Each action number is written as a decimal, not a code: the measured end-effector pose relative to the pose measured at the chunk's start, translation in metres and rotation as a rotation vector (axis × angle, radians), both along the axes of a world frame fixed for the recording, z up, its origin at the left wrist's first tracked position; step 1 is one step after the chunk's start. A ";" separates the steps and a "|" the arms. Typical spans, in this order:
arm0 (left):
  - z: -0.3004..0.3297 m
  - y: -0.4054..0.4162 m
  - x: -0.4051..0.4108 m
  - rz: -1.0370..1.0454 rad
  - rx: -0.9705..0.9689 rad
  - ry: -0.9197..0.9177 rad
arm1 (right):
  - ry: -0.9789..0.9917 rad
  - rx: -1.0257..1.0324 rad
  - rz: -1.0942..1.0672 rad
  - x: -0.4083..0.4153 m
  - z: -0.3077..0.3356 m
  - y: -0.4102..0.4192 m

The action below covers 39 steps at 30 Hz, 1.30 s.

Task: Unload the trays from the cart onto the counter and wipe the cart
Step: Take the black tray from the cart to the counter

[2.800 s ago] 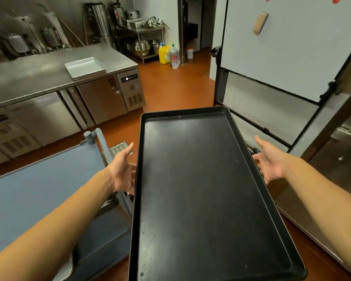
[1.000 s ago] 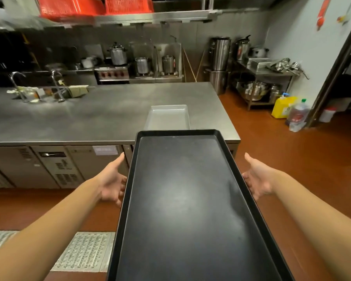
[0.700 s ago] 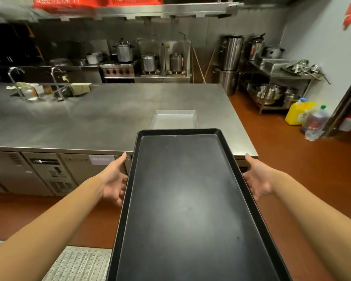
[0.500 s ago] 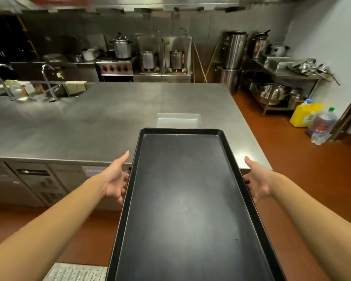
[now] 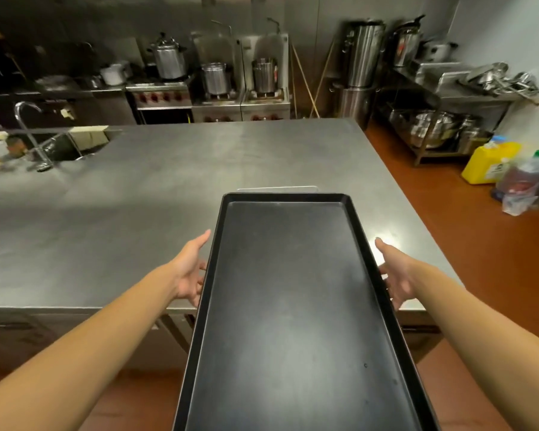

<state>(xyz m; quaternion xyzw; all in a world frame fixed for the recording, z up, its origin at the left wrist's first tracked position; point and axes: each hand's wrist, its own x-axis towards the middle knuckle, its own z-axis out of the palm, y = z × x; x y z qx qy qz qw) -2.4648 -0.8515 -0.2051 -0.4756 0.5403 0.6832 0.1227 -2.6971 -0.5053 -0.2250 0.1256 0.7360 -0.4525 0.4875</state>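
I hold a long black tray (image 5: 293, 306) lengthwise in front of me. My left hand (image 5: 190, 272) grips its left long edge and my right hand (image 5: 395, 272) grips its right long edge. The tray's far half hangs over the steel counter (image 5: 168, 194), its near half over the floor. Just beyond the tray's far end only a thin strip of a white tray (image 5: 277, 188) shows on the counter; the rest is hidden. The cart is out of view.
A sink with taps (image 5: 35, 141) is set in the counter's left end. Stoves with steel pots (image 5: 215, 79) line the back wall. At the right, a rack of bowls (image 5: 433, 129), a yellow jug (image 5: 489, 164) and a bottle (image 5: 523, 178) stand on the red floor.
I turned from the cart and walked up to the counter with the black tray. Its far end now reaches over the counter and covers most of the white tray.
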 end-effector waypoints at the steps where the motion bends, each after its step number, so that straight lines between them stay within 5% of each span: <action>1: -0.004 -0.011 -0.017 -0.001 0.013 -0.004 | 0.001 0.000 0.011 -0.017 -0.003 -0.014; 4: -0.023 -0.040 -0.071 -0.022 -0.041 -0.064 | 0.031 0.056 0.058 -0.070 -0.017 -0.057; 9: -0.066 -0.092 -0.148 -0.065 -0.476 -0.157 | 0.310 0.271 0.132 -0.144 -0.051 -0.121; 19: -0.135 -0.177 -0.231 -0.216 -0.799 -0.296 | 0.580 0.469 0.230 -0.223 -0.104 -0.177; 39: -0.199 -0.209 -0.273 -0.296 -0.899 -0.320 | 0.688 0.595 0.347 -0.250 -0.161 -0.214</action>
